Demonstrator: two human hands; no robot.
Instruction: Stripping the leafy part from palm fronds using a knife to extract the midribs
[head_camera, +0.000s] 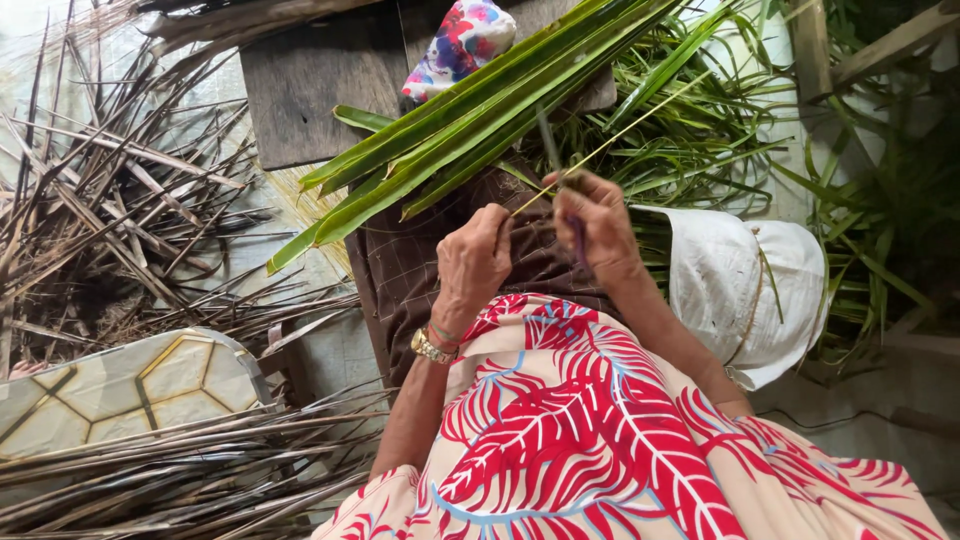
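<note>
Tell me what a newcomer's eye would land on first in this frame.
Probably the bundle of long green palm leaves slanting across the lap at centre, above the red-and-cream leaf-print garment in the foreground. Between them the left hand and right hand pinch a thin pale leaf rib. Dry brown fronds are heaped at left.

Soft, even daylight, glare washing out the top left, edges slightly blurred.
</note>
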